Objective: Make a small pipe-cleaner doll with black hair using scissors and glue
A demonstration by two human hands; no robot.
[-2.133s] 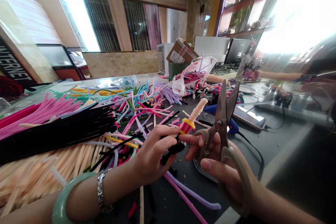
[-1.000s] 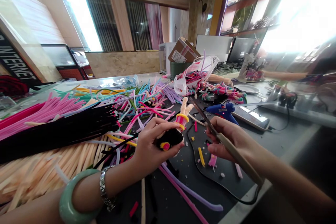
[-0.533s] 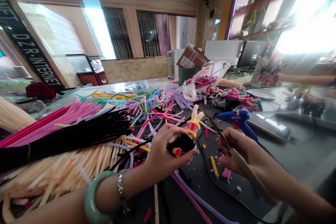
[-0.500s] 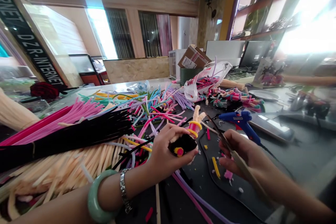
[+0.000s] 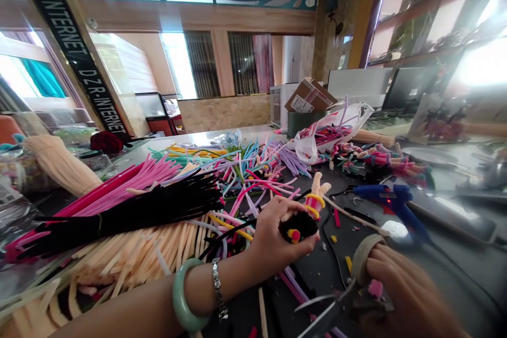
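Note:
My left hand [image 5: 273, 235] is closed around a small pipe-cleaner doll [image 5: 303, 224]. Fuzzy black hair faces me, with a red and yellow piece on it. Its pink body has yellow rings, and two peach legs point up and away. A thin black strand trails from the doll's side toward the left. Lower right, my right hand [image 5: 404, 285] has its fingers through a handle of metal scissors [image 5: 327, 314]. The blades are spread and point down to the left, apart from the doll. Part of the other handle is blurred and hidden by the hand.
A blue glue gun [image 5: 386, 195] with a glowing red light lies on the right. Bundles of black pipe cleaners [image 5: 134, 203], pink ones [image 5: 154, 171] and peach ones [image 5: 130, 253] lie left. A plastic bag [image 5: 309, 145] sits behind. Scraps and a cable lie on the dark surface.
The scissors have swung from pointing up near the doll to pointing down left, blades now spread. My right hand has dropped lower. The left hand still holds the doll; the whole view has shifted.

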